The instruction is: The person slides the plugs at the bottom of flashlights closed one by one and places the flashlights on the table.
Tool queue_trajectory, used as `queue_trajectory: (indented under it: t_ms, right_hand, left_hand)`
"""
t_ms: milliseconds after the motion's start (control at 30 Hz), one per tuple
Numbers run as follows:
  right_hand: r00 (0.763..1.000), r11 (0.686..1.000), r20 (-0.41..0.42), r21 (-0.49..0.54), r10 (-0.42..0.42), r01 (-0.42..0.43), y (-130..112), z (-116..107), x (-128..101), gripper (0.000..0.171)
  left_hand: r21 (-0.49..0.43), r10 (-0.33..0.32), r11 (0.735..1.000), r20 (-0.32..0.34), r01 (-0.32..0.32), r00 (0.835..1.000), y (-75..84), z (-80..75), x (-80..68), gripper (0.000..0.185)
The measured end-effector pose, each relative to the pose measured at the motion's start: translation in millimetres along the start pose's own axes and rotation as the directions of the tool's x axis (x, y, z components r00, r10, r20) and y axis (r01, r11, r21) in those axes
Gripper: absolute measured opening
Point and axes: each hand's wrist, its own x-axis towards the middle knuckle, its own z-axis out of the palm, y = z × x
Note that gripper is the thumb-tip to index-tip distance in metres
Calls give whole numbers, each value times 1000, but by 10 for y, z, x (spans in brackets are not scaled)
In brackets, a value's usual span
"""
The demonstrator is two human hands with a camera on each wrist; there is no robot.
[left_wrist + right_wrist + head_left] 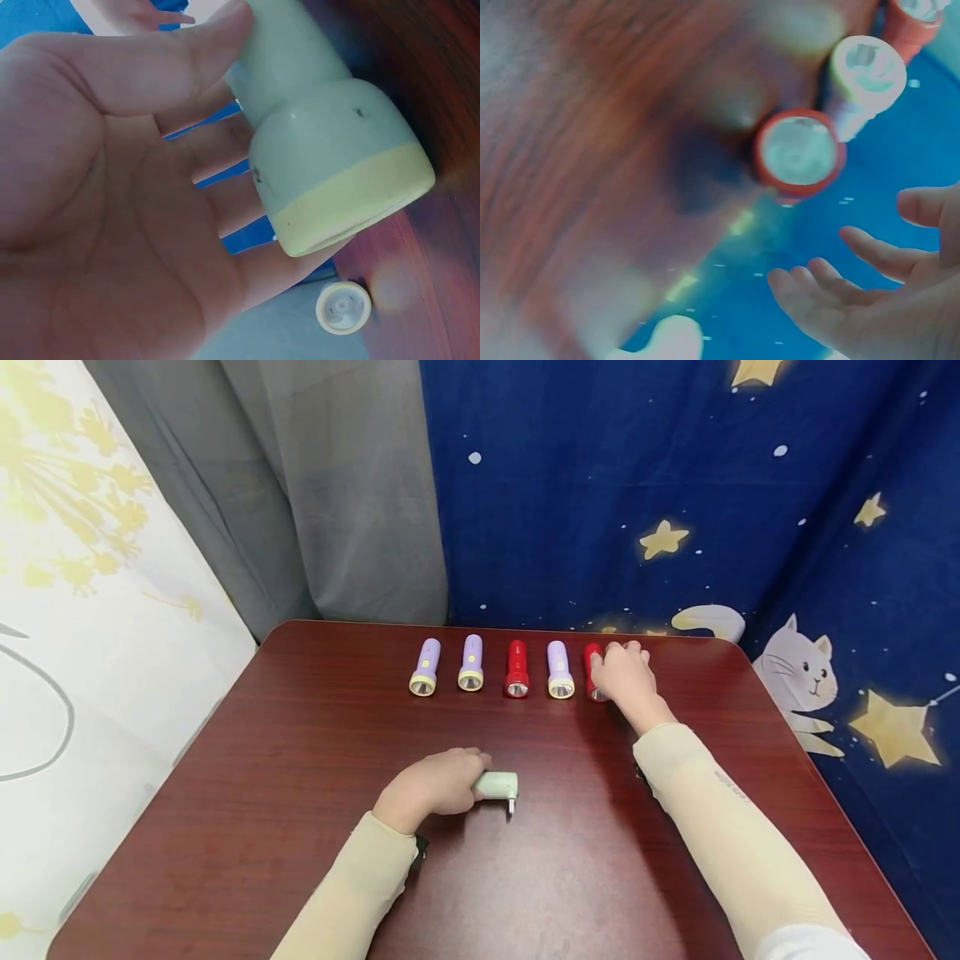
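My left hand [442, 782] holds a pale green flashlight [497, 785] low over the middle of the table. A small prong sticks out from the flashlight's end on the right. In the left wrist view the thumb lies along its body, with the fingers behind, and its wide head has a yellow rim [360, 199]. At the far end of a row, my right hand [624, 677] is beside a red flashlight [595, 672] and partly covers it. The right wrist view shows its fingers [885, 255] spread and apart from that red flashlight [799, 152].
To the left in the row stand a purple flashlight [559, 668], a red one [517, 668] and two more purple ones, all with lenses toward me. The dark red table [315, 735] ends just behind them, at a grey curtain [360, 510] and a blue starry curtain [570, 527].
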Motion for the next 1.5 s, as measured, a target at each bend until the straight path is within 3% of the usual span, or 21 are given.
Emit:
queue_trajectory:
  t_ms: [100,333,600,767,933,1100,1300,1500]
  right_hand:
    - [999,999,-11,16,-35,35,-89,-42,-85,55]
    - [995,994,4,38,-103,102,-307,-140,-311,56]
    - [973,972,21,47,-229,228,-532,-127,-613,52]
    - [950,949,12,64,-311,310,-688,-115,-857,51]
    - [906,904,-48,66,-420,423,-829,-83,-1157,47]
    - [870,880,-155,4,-468,475,-885,-36,-1430,41]
    - [855,860,-210,94,-475,501,-942,-16,-1578,52]
    - [839,848,-263,113,-477,518,-962,-19,-1621,55]
  left_hand:
    - [-27,-1,1000,-17,0,1000,-19,-18,5,23]
    - [-141,-80,988,-83,68,993,-30,-114,12,29]
    - [-236,-145,967,-210,94,967,-10,-171,40,38]
    - [-312,-234,940,-299,137,925,21,-196,46,42]
    - [-358,-300,921,-399,154,867,81,-228,48,51]
    - [-399,-326,909,-492,123,807,151,-231,62,57]
    - [-371,-293,925,-562,81,774,240,-214,97,45]
    - [-342,-278,937,-609,70,743,329,-203,115,38]
